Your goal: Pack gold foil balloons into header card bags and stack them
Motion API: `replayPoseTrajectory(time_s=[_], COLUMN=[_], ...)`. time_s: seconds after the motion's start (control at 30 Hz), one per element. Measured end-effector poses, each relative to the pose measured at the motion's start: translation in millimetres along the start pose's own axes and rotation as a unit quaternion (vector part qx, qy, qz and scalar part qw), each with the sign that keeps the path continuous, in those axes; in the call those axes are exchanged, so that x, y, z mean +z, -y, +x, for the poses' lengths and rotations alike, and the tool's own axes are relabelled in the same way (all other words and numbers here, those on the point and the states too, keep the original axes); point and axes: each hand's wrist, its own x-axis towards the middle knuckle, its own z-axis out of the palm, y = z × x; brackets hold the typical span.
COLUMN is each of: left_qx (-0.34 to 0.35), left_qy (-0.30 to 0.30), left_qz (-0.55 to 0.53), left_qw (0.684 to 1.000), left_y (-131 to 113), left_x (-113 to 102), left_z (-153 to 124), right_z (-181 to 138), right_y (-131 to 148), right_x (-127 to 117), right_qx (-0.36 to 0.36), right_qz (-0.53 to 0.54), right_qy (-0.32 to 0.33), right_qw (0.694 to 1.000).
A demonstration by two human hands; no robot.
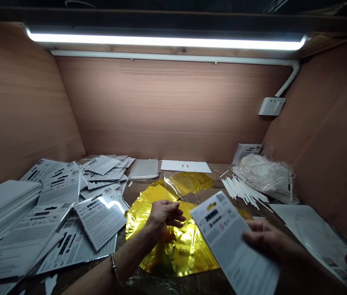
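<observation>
Our right hand [265, 241] has its grip closed on the lower edge of a flat, white printed card pack [231, 241]. The pack is tilted up toward us, probably so that the print can be read and the pack clears what lies beneath. Our left hand [164, 215], with a thin metal bangle [114, 268] at the wrist, hangs over a shiny, crumpled gold foil sheet [173, 250] spread in the middle of the brown worktop [138, 187]. Its fingers are curled with the tips close to the foil, and we cannot tell whether that grip has hold of anything. To the left lies a loose heap of similar grey-white printed packs [65, 205], within easy reach. To the right, thin white sticks [243, 190] lie fanned beside a clear plastic bag [265, 170] of white pieces.
</observation>
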Motion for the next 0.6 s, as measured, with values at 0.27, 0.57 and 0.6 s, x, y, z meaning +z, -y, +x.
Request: replayPoseTrajectory(time_s=[0.27, 0.57, 0.6], left_qx=[-0.012, -0.002, 0.007], left_qy=[0.01, -0.002, -0.005], left_qz=[-0.014, -0.003, -0.009], left_qw=[1.0, 1.0, 1.0], left_y=[2.5, 2.2, 3.5], left_x=[13.5, 1.5, 0.8], left_z=[-6.7, -22.2, -22.8], right_z=[19.4, 32.4, 32.7], right_y=[-46.1, -41.5, -42.2], right_x=[32.7, 16.5, 17.8], right_qx=[0.056, 0.035, 0.028], right_qz=[0.027, 0.016, 0.012], right_qy=[0.087, 0.003, -0.005], right_qw=[0.994, 0.999, 1.0])
